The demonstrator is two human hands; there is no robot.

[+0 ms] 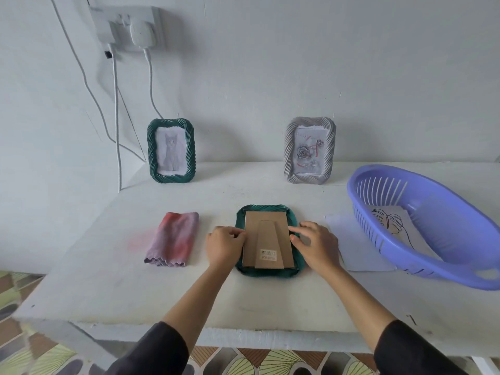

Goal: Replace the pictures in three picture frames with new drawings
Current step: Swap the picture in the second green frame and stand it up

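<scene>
- L hand [226, 244]: I see fingers curled tight, nipping cardboard back [267, 239] at left edge.
- R hand [315, 243]: fingers loosely bent, tips on green frame [270, 272], face-down mid-table.
- White table [162, 293], white wall [270, 77].

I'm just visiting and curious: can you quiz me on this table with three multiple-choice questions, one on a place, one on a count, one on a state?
1. Where is the leaf line drawing? A) in the purple basket B) under the cloth C) on the wall
2. How many frames stand upright at the back of the table? A) one B) two C) three
3. How does the green frame in the middle lie? A) face up B) face down C) on its stand

Answers: 1 A, it lies on the basket's floor. 2 B, the cat frame and the grey rose frame stand there. 3 B, the left hand and right hand touch its brown backing, which faces up.
</scene>
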